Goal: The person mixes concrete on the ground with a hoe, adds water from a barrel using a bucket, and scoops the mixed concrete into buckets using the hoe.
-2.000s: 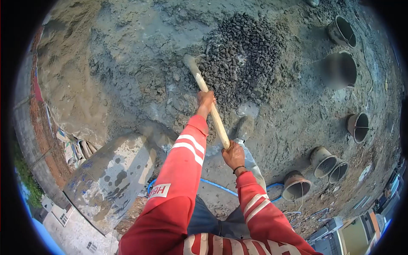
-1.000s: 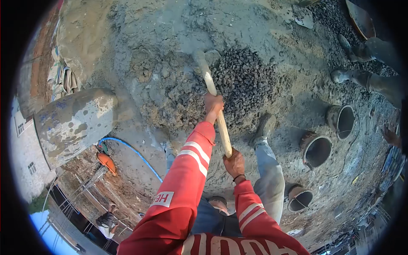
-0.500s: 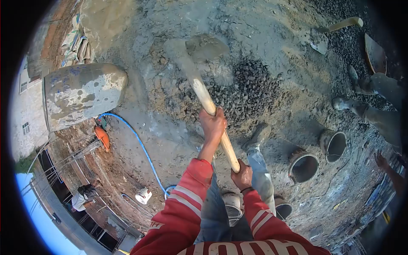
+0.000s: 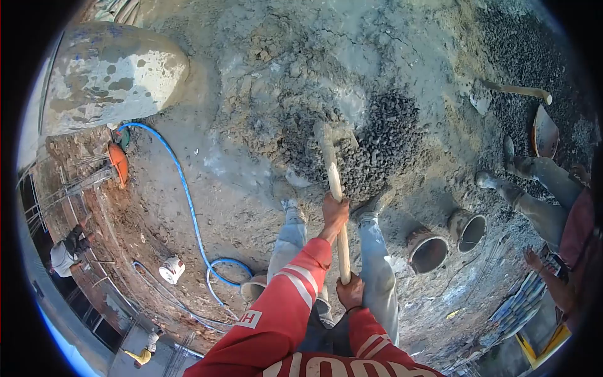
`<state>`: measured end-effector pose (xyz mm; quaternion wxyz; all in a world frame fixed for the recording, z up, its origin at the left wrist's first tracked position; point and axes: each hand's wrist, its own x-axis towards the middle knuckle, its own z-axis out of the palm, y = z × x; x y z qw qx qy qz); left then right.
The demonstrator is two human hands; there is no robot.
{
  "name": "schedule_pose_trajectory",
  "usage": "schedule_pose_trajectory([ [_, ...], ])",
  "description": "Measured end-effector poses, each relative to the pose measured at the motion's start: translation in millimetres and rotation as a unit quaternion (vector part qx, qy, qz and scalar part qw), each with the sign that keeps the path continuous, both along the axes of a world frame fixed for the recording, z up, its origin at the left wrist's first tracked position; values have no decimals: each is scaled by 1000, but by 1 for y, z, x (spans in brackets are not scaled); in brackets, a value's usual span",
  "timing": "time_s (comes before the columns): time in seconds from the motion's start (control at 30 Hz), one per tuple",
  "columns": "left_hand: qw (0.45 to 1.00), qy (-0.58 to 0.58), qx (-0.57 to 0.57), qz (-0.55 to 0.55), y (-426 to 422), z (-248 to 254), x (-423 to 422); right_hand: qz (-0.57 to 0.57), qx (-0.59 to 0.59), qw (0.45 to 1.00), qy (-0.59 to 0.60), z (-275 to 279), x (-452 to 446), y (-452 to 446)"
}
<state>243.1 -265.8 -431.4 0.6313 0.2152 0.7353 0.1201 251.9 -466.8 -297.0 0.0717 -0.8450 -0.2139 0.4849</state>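
Hoe [image 4: 333,173]: in front of the person, its wooden handle running up from between the legs, its muddy head down in the pile; the blade is partly hidden.
Left hand [image 4: 335,212]: wrapped around the middle of the handle, fingers closed on the wood.
Right hand [image 4: 350,291]: closed around the near end of the handle, below the left hand.
Pile: dark gravel [image 4: 392,129] lies to the right of the hoe's head, with grey-brown mud [image 4: 251,125] to the left, the two meeting around it.
Feet: one on each side of the handle, at the near edge of the pile.
Buckets: two muddy ones [image 4: 428,253] lie tipped side by side to the right of the legs, mouths showing.
Hose: a blue hose [image 4: 188,195] curves over the ground on the left and loops near the left sleeve.
White bucket [image 4: 171,269]: on its side, left of the hose loop.
Second hoe [image 4: 518,90]: on the ground at upper right, near a metal pan [image 4: 545,133].
Co-worker: legs [image 4: 541,213] and a hand [image 4: 533,259] show at the right edge.
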Motion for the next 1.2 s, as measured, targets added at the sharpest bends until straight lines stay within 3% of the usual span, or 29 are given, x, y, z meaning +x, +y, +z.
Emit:
schedule_pose_trajectory([
  [0.1, 997, -14, 46, 58, 38, 51, -31, 33, 52, 998, 13, -5, -16, 2],
  [0.27, 960, -61, 180, 206, 163, 95, -76, 177, 140, 974, 15, -21, 11, 143],
  [0.37, 947, -54, 214, 234, 216, 41, -88, 253, 173, 952, -1, -59, 36, 212],
  [0.47, 941, -11, 211, 263, 201, -47, -61, 284, 132, 950, 9, -84, 85, 214],
  [0.53, 972, 4, 85, 220, 149, -107, -14, 263, 67, 962, 40, -88, 120, 180],
  [0.6, 970, 51, 28, 236, 103, -113, 40, 262, -2, 963, 55, -94, 168, 133],
  [0.67, 965, 15, 38, 258, 68, -96, 71, 231, 3, 970, 76, -81, 202, 100],
  [0.87, 983, 8, 51, 174, -6, 6, 154, 80, 30, 994, 64, -33, 220, -13],
  [0.93, 986, -7, 64, 156, 5, 34, 178, 62, 50, 995, 56, -35, 227, -14],
  [1.03, 980, -50, 181, 67, 62, 88, 216, 0, 145, 989, 24, -46, 238, 28],
  [1.13, 951, -31, 295, -85, 116, 69, 242, -94, 198, 975, 33, -63, 235, 88],
  [1.2, 948, 21, 262, -179, 132, 57, 253, -116, 165, 976, 78, -96, 210, 71],
])
